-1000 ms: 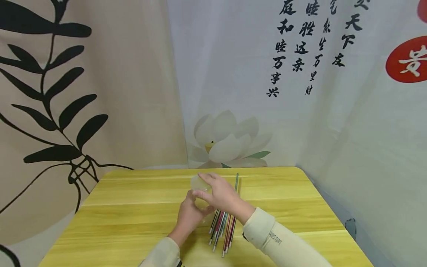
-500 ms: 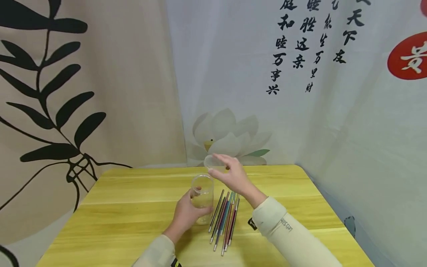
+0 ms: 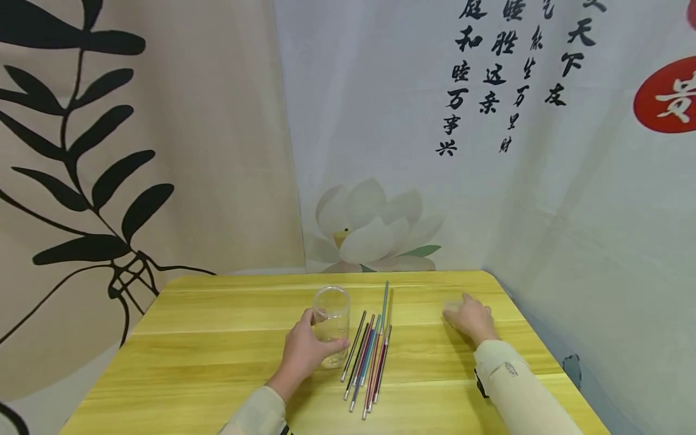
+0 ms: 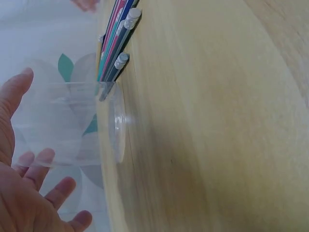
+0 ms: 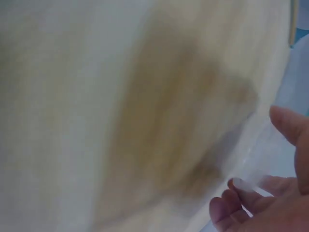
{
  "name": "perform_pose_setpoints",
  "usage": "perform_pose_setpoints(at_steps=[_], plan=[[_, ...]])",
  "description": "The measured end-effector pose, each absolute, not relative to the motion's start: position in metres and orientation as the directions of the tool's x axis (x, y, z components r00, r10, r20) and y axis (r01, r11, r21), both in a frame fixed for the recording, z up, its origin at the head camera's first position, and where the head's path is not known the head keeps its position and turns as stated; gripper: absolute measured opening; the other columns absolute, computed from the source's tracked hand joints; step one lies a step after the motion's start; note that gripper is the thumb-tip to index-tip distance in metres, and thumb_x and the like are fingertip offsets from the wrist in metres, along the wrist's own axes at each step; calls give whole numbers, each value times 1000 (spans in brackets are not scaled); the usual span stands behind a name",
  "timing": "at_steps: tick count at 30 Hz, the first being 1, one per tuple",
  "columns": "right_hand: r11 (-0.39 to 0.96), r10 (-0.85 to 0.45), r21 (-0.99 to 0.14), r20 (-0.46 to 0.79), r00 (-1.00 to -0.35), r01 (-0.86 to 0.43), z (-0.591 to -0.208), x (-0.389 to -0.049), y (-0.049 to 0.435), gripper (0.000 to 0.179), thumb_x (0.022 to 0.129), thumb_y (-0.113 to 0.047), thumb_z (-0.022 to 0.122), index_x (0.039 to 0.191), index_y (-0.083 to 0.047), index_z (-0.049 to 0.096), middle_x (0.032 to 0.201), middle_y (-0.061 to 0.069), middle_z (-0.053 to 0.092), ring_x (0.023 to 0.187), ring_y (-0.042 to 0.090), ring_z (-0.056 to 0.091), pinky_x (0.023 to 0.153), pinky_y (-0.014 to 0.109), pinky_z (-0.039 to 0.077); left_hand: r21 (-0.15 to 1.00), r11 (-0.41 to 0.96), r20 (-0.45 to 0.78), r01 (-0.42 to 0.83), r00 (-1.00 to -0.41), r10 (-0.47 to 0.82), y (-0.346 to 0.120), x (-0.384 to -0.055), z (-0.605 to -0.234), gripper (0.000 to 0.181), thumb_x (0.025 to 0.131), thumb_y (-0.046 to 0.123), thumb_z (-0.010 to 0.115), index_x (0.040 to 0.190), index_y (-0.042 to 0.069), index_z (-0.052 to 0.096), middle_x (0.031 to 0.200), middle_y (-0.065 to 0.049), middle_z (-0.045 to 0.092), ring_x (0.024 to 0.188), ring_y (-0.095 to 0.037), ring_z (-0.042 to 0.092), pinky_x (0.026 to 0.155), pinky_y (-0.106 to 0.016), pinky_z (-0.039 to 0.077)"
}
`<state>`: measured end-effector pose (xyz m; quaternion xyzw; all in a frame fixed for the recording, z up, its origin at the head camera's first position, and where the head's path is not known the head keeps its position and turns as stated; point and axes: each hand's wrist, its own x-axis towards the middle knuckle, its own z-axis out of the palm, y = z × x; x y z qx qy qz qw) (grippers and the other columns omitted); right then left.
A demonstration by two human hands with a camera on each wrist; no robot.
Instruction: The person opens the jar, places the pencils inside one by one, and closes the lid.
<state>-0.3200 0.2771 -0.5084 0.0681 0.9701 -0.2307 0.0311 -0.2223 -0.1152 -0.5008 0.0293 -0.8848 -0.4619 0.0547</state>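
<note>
A clear plastic jar [image 3: 333, 329], its top uncovered, stands upright on the wooden table left of the pencils. My left hand [image 3: 306, 350] holds it from the left side, thumb in front and fingers behind; the left wrist view shows thumb and fingers about the jar [image 4: 72, 123]. Several pencils [image 3: 370, 359] with white erasers lie in a loose bundle to the jar's right. Far to the right, my right hand [image 3: 472, 318] holds a translucent lid [image 3: 452, 306] low over the table or on it; contact cannot be told. The lid is faint and blurred in the right wrist view.
The yellow wood-grain table [image 3: 217, 344] has a far edge close behind the jar. A printed curtain [image 3: 380, 151] with a lotus and dark lettering hangs behind it.
My hands were together at the jar's top. The lid came off in my right hand, rose, then moved right and down to the table. My left hand stays at the jar.
</note>
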Motion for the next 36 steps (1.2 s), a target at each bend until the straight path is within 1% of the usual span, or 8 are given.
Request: perform_pose_setpoints(at_steps=[12,18,22,26,29,31,33,36], plan=[[945,75,-319,-12,-997,75,-500,-332,234,83,101,-46,67,156,10,41,149,40,52,128,63,52,108,73,43,818,575,78,-11,-989,-129,-124,-221,-498,82,70,51,100,132,19,58,145,-12,66,130,-41,63,104,-64,55],[876,-47,-482,-31,-998,-26,-490,-346,174,66,105,-40,65,153,3,51,150,28,61,115,44,71,98,60,58,820,573,95,-3,-985,-142,-122,-222,-496,80,70,47,100,133,18,58,142,-11,68,127,-41,64,102,-64,55],[829,-28,-559,-81,-996,22,-493,-350,151,64,104,-37,67,151,4,53,152,27,59,135,47,61,110,62,52,822,569,103,14,-987,-125,-116,-223,-497,82,70,49,100,134,18,59,138,-8,70,124,-39,65,101,-66,55],[814,18,-576,-104,-994,75,-496,-350,141,59,101,-29,69,146,7,56,147,27,63,132,46,63,109,62,52,821,570,97,10,-988,-122,-111,-223,-500,84,69,51,100,136,19,59,137,-7,70,125,-40,63,101,-70,52],[829,28,-555,-91,-995,74,-498,-350,137,37,97,-22,72,119,7,68,117,23,74,101,37,71,87,51,60,816,578,97,2,-986,-133,-110,-222,-502,84,69,52,100,135,21,59,136,-6,70,124,-40,63,100,-71,52],[839,29,-540,-82,-996,69,-501,-352,134,20,95,-17,72,90,2,67,88,15,70,78,28,65,68,42,56,812,584,102,1,-985,-141,-111,-222,-505,83,68,51,100,134,22,59,136,-6,71,122,-39,64,100,-69,53],[839,25,-541,-80,-997,64,-505,-355,132,27,92,-11,70,69,-6,55,69,8,55,64,23,53,56,35,47,812,584,105,3,-984,-142,-112,-222,-506,81,69,50,100,133,22,59,137,-6,71,123,-39,64,101,-68,54],[832,23,-551,-92,-995,70,-516,-363,130,37,86,-4,69,59,-13,45,63,3,47,58,22,49,51,34,44,814,580,109,7,-984,-141,-114,-221,-507,81,69,49,100,133,21,60,137,-7,71,123,-40,65,101,-67,55]])
